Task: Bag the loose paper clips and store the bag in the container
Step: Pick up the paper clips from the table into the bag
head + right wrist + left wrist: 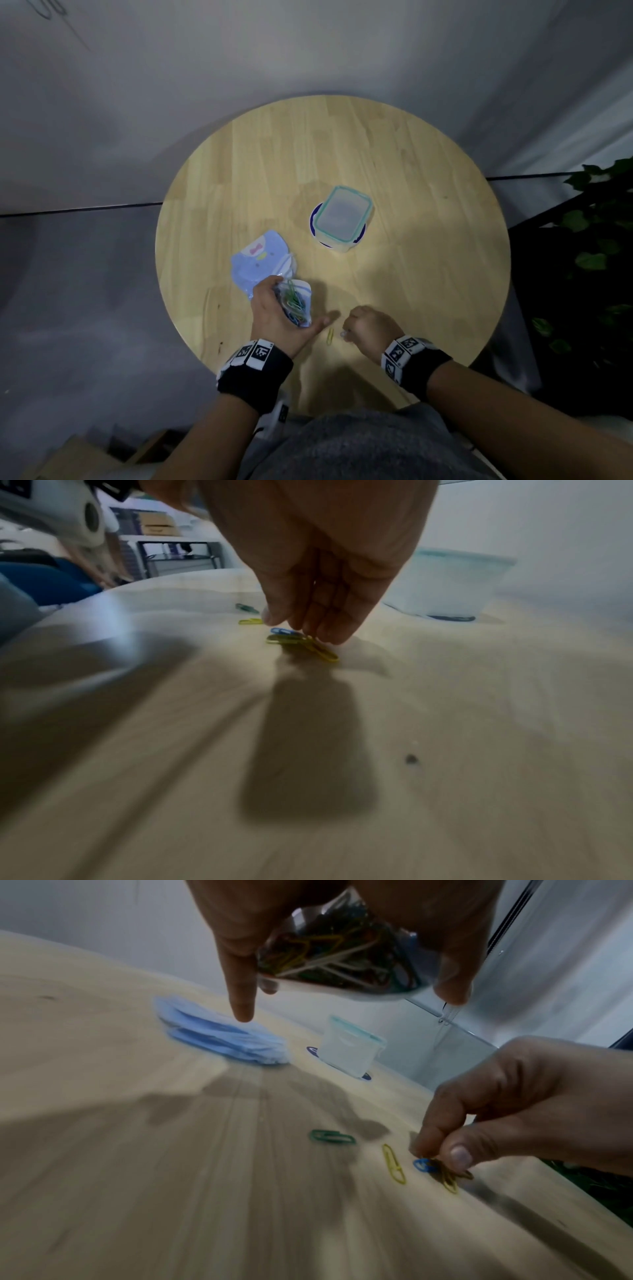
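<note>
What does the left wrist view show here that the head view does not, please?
Only the left wrist view shows the green paper clip lying loose and the blue paper clip pinched by the right hand. Only the head view shows the whole round table, both wristbands and the plant. Both show the bag of clips in the left hand, the lidded container and a loose yellow paper clip.

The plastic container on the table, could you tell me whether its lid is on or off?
On. The container stands upright with its teal-rimmed lid seated flat on top; the left wrist view also shows it covered.
</note>
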A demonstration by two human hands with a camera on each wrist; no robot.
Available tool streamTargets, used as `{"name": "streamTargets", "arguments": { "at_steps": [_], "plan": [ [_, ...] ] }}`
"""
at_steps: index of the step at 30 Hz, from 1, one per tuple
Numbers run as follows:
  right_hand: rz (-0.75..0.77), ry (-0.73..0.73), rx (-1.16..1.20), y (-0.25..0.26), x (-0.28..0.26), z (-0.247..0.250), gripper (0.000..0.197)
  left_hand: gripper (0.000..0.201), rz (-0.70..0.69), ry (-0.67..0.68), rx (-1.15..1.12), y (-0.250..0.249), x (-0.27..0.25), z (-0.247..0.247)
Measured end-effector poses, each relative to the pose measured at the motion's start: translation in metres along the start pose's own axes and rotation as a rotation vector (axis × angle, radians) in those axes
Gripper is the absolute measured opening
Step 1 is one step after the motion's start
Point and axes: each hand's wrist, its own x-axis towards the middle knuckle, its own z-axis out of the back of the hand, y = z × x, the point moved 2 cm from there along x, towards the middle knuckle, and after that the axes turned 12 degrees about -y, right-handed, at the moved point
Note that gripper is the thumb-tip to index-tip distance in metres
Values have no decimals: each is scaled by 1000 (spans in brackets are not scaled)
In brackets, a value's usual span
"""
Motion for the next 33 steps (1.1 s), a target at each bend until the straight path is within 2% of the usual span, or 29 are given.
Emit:
{"name": "streamTargets", "arguments": {
  "at_steps": [2, 5, 12, 19, 25, 29, 33],
  "plan": [
    [-42, -28, 29, -6, -3, 3, 33, 101, -16, -7, 4, 0, 2, 0],
    [-52, 9, -25, -11, -8, 3, 35, 101, -37, -9, 11, 0, 2, -2],
    [-58, -1, -95, 0, -2, 3, 23, 103, -48, -3, 21, -4, -4, -1],
    [-133, 60, -135, 7, 4, 1, 35, 101, -53, -10, 33, -7, -6, -1],
    [-130, 48, -173, 8, 0, 2, 34, 101, -54, -11, 28, -7, -4, 0],
    [-151, 17, -52, 7, -6, 4, 33, 102, -41, -8, 19, -3, -5, 1],
    [-257, -116, 151, 8, -5, 7, 35, 101, -44, -27, 27, 1, -4, 3]
  ]
}}
